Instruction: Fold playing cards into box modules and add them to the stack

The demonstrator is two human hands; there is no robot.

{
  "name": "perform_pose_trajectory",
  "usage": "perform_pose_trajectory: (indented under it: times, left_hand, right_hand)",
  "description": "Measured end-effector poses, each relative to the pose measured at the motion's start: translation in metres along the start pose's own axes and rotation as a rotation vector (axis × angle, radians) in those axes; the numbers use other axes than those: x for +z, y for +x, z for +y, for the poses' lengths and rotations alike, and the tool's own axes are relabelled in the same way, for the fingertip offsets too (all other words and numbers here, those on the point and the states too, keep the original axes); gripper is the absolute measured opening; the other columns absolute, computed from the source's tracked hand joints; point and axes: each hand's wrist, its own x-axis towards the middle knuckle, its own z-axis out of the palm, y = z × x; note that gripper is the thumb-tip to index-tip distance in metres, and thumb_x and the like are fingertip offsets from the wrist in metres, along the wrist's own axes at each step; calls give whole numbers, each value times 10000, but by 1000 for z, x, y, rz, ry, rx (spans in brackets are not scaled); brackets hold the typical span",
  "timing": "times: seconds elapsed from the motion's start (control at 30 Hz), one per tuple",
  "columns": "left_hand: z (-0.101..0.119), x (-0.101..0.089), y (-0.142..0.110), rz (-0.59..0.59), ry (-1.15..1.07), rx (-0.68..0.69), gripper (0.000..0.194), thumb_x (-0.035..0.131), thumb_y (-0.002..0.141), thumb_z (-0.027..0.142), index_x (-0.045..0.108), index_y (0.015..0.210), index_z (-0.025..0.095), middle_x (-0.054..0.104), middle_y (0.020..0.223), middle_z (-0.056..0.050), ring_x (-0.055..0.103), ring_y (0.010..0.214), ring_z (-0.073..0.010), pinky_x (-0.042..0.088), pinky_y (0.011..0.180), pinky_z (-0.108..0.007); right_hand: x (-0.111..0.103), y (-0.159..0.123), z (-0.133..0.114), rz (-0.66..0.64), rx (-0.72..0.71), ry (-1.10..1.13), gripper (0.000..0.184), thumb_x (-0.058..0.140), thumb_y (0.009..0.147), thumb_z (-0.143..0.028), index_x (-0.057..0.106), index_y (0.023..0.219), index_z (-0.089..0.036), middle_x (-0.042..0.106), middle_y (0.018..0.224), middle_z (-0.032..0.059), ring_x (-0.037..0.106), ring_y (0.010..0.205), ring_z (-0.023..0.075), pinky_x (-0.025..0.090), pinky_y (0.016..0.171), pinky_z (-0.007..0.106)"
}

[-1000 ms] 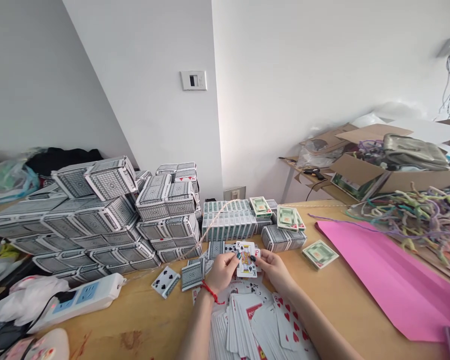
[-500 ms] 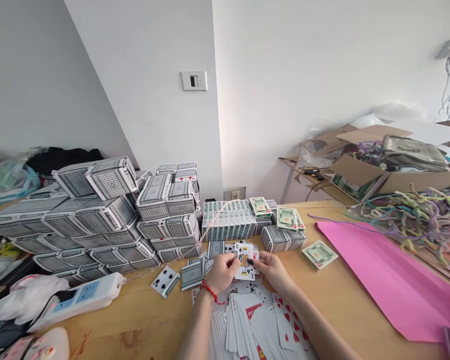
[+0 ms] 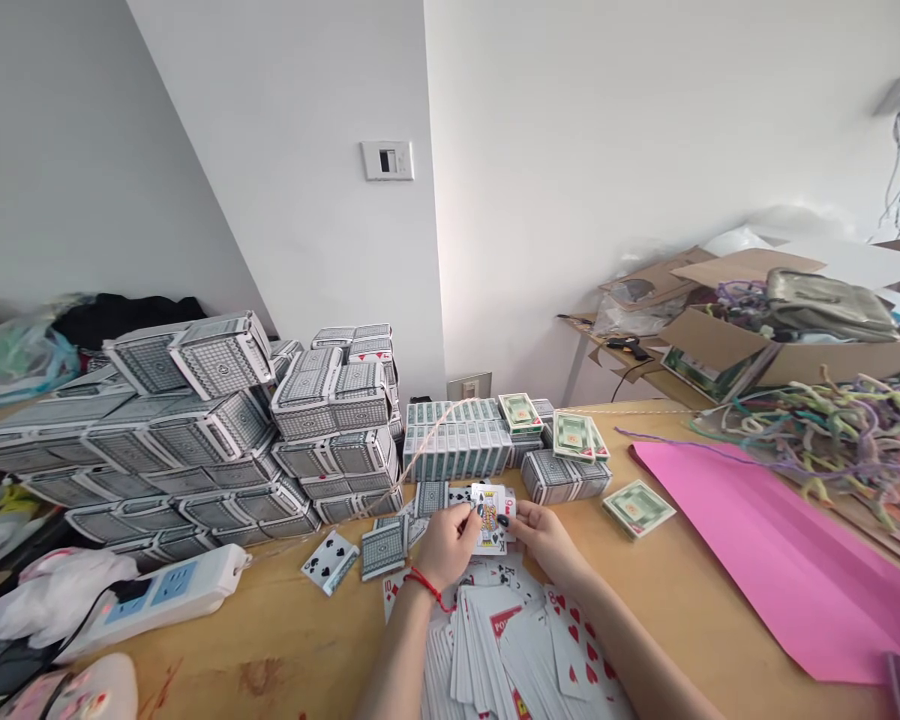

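Note:
A king of spades playing card (image 3: 490, 535) faces me between my two hands. My left hand (image 3: 450, 543), with a red string bracelet at the wrist, is closed with the thumb pressing the card's left side. At the right edge, my right hand (image 3: 541, 537) pinches cards with its thumb on the front; how many lie behind the king is hidden. Beneath my hands spreads a loose pile of playing cards (image 3: 525, 655), mostly edge-on, with an eight of hearts (image 3: 576, 640) at its right. Face-down cards (image 3: 384, 548) and a spade card (image 3: 330, 562) lie left of my left hand.
Stacked bundles of patterned card decks (image 3: 195, 430) fill the back left. Boxed decks (image 3: 457, 440) line the back middle, and one green deck (image 3: 639, 509) lies apart. A power strip (image 3: 176, 595), pink sheet (image 3: 780, 570), tangled yarn (image 3: 832, 440) and open cardboard box (image 3: 817, 365) surround the workspace.
The king has shifted slightly right, and my left thumb now covers more of its upper part. My right thumb sits nearer the card's right edge.

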Motion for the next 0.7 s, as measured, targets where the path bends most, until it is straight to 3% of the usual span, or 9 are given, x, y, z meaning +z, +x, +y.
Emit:
perform_pose_trajectory:
  times: [0.2, 0.37, 0.6, 0.7]
  left_hand:
    - [6, 2, -1, 99, 145, 69, 325, 347, 848, 281, 335, 533, 204, 408, 535, 26, 397, 522, -120, 267, 512, -241]
    - [10, 7, -4, 119, 248, 146, 320, 338, 868, 249, 439, 567, 203, 509, 601, -21, 467, 568, -140, 304, 548, -255]
    - [15, 16, -11, 116, 326, 231, 310, 326, 889, 251, 618, 800, 197, 606, 698, -91, 568, 681, -190, 371, 628, -284]
    - [14, 16, -12, 150, 327, 225, 315, 323, 891, 249, 613, 780, 197, 599, 682, -87, 567, 665, -187, 371, 615, -281]
  right_hand:
    - [1, 1, 2, 29, -91, -62, 402, 641, 651, -534, 626, 843, -181, 683, 822, 72, 638, 760, 241, 509, 657, 352]
    - [3, 5, 12, 150, -139, -126, 334, 635, 654, -513, 593, 720, -188, 637, 657, 22, 594, 631, 202, 481, 589, 303]
    - [7, 5, 22, 278, -190, -192, 315, 620, 696, -469, 517, 597, -188, 495, 473, -41, 417, 437, 111, 321, 422, 223]
    - [9, 5, 22, 247, -192, -166, 312, 611, 705, -483, 536, 631, -189, 527, 509, -31, 469, 479, 128, 374, 459, 233]
